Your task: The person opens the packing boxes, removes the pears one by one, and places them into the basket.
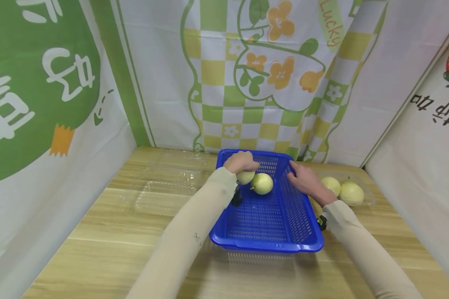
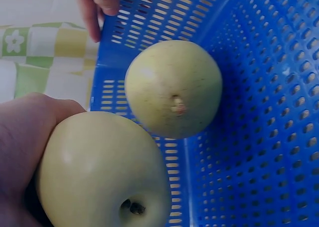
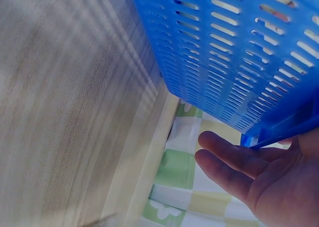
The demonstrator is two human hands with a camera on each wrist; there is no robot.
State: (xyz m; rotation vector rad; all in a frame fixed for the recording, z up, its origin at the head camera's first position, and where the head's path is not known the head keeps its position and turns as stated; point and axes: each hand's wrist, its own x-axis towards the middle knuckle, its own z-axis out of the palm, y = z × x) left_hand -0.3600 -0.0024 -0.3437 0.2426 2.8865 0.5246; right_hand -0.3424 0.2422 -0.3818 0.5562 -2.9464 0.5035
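Observation:
My left hand (image 1: 242, 162) reaches into the far left part of a blue plastic basket (image 1: 266, 245). It grips a pale yellow-green pear (image 2: 99, 162), whose dark hollow end faces the left wrist camera. Beside that one, a second pear (image 1: 262, 184) with a short stem lies in the basket, near the far end. At the basket's far right, my right hand (image 1: 307, 181) holds the rim, thumb on the inside and fingers outside beneath the lip. In the right wrist view those fingers (image 3: 229, 162) show under the basket's slotted wall (image 3: 214, 62).
Two more pears (image 1: 351, 193) sit in a clear plastic tray (image 1: 369, 195) right of the basket. A transparent clamshell container (image 1: 164, 195) lies open on the wooden table (image 1: 97, 245) to the left. A checkered curtain (image 1: 213, 99) hangs close behind the basket.

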